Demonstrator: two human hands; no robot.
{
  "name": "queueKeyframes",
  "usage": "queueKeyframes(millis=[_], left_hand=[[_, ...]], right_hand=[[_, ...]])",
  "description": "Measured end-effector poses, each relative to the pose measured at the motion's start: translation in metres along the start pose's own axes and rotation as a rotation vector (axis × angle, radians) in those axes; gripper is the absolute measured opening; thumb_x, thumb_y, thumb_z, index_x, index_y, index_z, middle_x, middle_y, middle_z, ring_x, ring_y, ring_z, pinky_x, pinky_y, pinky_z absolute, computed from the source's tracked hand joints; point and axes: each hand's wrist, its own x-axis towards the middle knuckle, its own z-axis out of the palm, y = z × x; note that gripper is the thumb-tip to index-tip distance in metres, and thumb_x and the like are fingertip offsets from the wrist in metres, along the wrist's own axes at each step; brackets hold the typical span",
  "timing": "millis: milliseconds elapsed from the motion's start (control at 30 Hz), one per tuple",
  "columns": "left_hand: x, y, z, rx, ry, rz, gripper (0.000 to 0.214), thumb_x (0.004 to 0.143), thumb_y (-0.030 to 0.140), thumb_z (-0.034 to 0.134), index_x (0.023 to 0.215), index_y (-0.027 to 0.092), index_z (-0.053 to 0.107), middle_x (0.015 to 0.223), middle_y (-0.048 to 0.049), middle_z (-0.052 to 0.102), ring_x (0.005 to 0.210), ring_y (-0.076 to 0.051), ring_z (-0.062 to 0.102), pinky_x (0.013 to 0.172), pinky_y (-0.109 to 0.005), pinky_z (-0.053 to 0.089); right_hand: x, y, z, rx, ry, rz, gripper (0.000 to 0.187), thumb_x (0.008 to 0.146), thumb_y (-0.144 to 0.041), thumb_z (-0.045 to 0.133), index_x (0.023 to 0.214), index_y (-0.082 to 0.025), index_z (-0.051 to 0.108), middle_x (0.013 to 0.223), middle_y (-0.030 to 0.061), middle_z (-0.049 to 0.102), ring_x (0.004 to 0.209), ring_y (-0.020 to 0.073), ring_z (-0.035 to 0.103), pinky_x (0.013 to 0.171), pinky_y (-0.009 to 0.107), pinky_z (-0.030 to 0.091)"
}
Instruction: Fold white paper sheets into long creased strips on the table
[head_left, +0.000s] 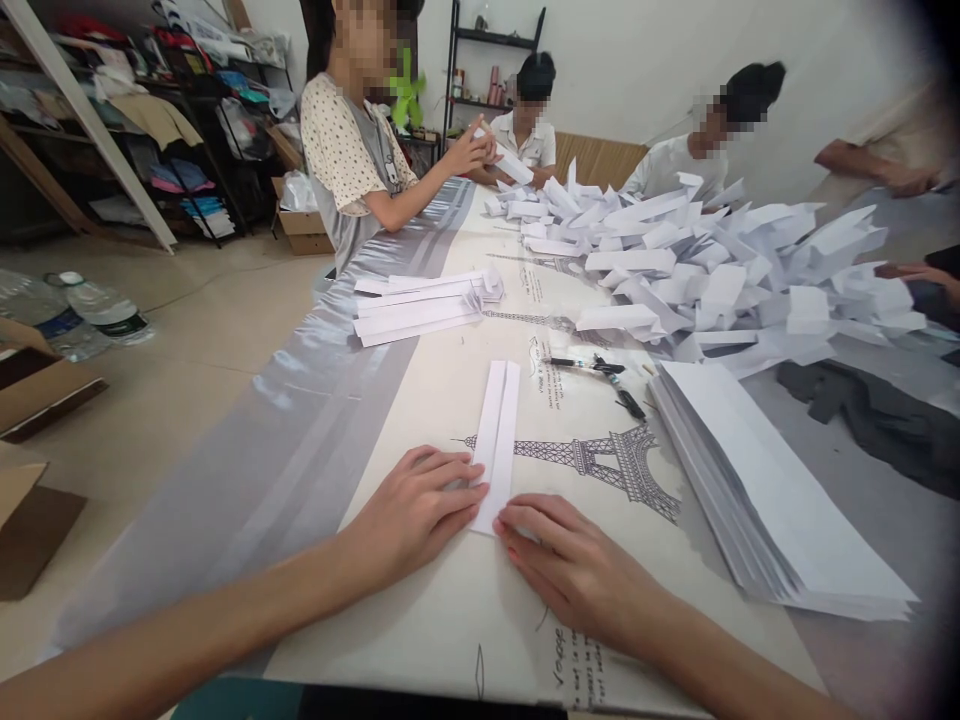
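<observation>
Folded white paper strip lies flat on the printed tablecloth, lengthwise between the two hands, a seam running along it. At its left edge, near the close end, the left hand touches it with fingertips bent and close together; the right hand has its fingers gathered at the lower right corner. Whether either pinches the paper, I cannot tell. Just beyond the strip, to the right, lies a dark pen. Farther off on the left rests a small group of folded strips; to the right, a stack of white sheets, and behind it a big heap of folded papers. Across the table, a person in a dotted-sleeve top holds a white paper piece.
</observation>
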Motion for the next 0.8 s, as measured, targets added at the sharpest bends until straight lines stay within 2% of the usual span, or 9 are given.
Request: queueKeyframes(millis=[100,233,433,600,667,733,800], left_hand=[[0.0,0.0,-0.001,-0.003,0.007,0.011,0.024,0.108,0.023,0.05,0.121,0.021,0.071,0.128,-0.0053,0.073,0.126,-0.024,0.062,0.102,-0.045,0.045],[0.0,-0.001,-0.002,-0.044,-0.007,-0.002,0.025,0.108,0.022,0.05,0.122,0.023,0.071,0.129,-0.0037,0.073,0.127,-0.024,0.062,0.103,-0.045,0.044],[0.001,-0.013,0.0,-0.182,-0.044,-0.08,0.026,0.107,0.023,0.053,0.124,0.029,0.072,0.131,-0.0017,0.072,0.127,-0.022,0.063,0.104,-0.044,0.045],[0.003,-0.015,-0.003,-0.264,-0.017,-0.108,0.031,0.108,0.017,0.047,0.125,0.027,0.071,0.127,-0.0025,0.075,0.123,-0.021,0.066,0.103,-0.044,0.047],[0.004,-0.011,-0.007,-0.263,-0.031,-0.139,0.028,0.106,0.025,0.055,0.13,0.027,0.068,0.126,-0.0039,0.074,0.123,-0.022,0.065,0.104,-0.045,0.046],[0.004,-0.008,-0.01,-0.224,-0.071,-0.132,0.036,0.101,0.036,0.065,0.135,0.025,0.065,0.13,-0.0063,0.072,0.126,-0.026,0.062,0.106,-0.047,0.045],[0.003,-0.007,-0.011,-0.185,-0.118,-0.098,0.043,0.098,0.039,0.069,0.138,0.025,0.062,0.135,-0.0074,0.069,0.129,-0.027,0.059,0.108,-0.049,0.043]], right_hand=[[-0.004,0.001,0.0,-0.068,-0.025,-0.038,0.023,0.099,-0.006,0.054,0.12,-0.009,0.065,0.1,0.0107,0.071,0.1,0.0243,0.066,0.083,0.042,0.061],[-0.006,0.001,-0.004,-0.13,-0.074,-0.059,0.026,0.099,-0.011,0.057,0.124,-0.01,0.064,0.105,0.0132,0.071,0.106,0.0267,0.066,0.087,0.044,0.058],[-0.004,0.003,-0.007,-0.093,-0.153,-0.019,0.032,0.103,-0.017,0.054,0.133,-0.013,0.061,0.107,0.0115,0.07,0.105,0.0261,0.064,0.088,0.044,0.055],[-0.002,0.002,-0.006,-0.108,-0.208,-0.009,0.032,0.104,-0.019,0.051,0.134,-0.012,0.06,0.106,0.0118,0.068,0.103,0.0277,0.061,0.085,0.045,0.053],[-0.002,0.001,-0.006,-0.113,-0.211,-0.009,0.032,0.104,-0.02,0.051,0.134,-0.013,0.06,0.106,0.0118,0.068,0.103,0.0277,0.061,0.085,0.046,0.053],[-0.001,0.001,-0.007,-0.111,-0.211,-0.009,0.031,0.104,-0.02,0.052,0.133,-0.014,0.061,0.105,0.0114,0.068,0.101,0.0274,0.061,0.084,0.045,0.052],[-0.001,0.003,-0.009,-0.1,-0.201,-0.016,0.03,0.104,-0.02,0.053,0.132,-0.014,0.062,0.104,0.011,0.068,0.102,0.0271,0.061,0.084,0.044,0.052]])
